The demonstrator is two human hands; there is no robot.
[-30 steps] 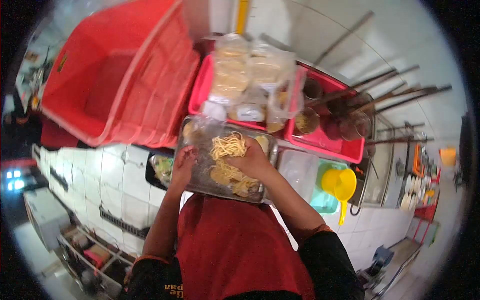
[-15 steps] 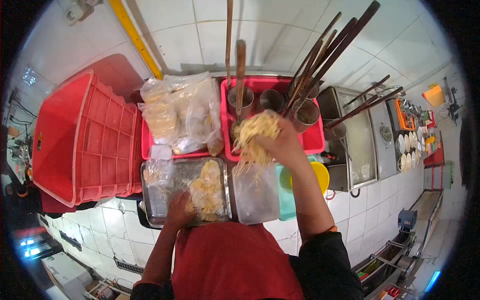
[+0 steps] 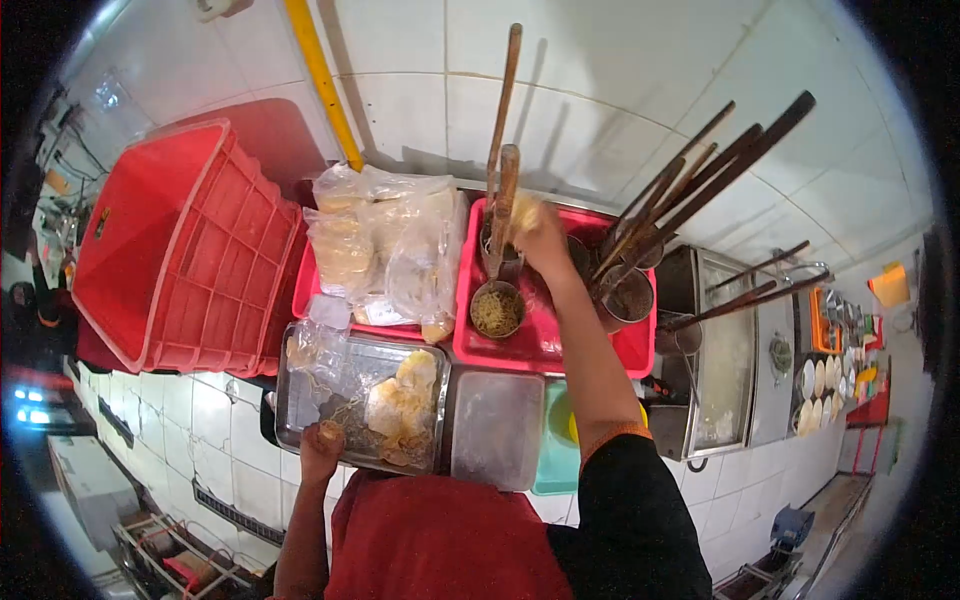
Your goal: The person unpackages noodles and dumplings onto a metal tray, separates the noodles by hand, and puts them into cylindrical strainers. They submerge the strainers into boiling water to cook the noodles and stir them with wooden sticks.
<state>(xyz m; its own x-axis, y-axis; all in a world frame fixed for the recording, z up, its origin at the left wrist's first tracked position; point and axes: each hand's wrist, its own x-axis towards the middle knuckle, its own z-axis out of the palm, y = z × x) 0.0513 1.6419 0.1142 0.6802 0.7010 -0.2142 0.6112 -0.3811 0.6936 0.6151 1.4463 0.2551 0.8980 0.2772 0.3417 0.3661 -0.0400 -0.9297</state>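
My right hand (image 3: 543,240) is closed round a clump of pale yellow noodles (image 3: 523,212), over the back of a pink tray (image 3: 510,352). Just in front of it stands a metal noodle strainer (image 3: 498,310) with a wooden handle and noodles inside. My left hand (image 3: 322,452) has its fingers curled at the front edge of a metal tray (image 3: 365,350); a small tan bit shows at the fingertips, too small to name. Flat pale dough pieces (image 3: 402,405) and loose strands lie on that metal tray.
Stacked red crates (image 3: 190,260) stand at left, beside bagged noodles (image 3: 385,240). A lidded plastic container (image 3: 497,425) and a turquoise one (image 3: 555,450) sit in front. Long-handled strainers (image 3: 630,297) lean at right, near a steel water vat (image 3: 722,350).
My right hand has moved back and left with noodles, and the front strainer now shows noodles inside. My left hand has shifted left, off the dough pieces to the tray's front edge. The view has tilted.
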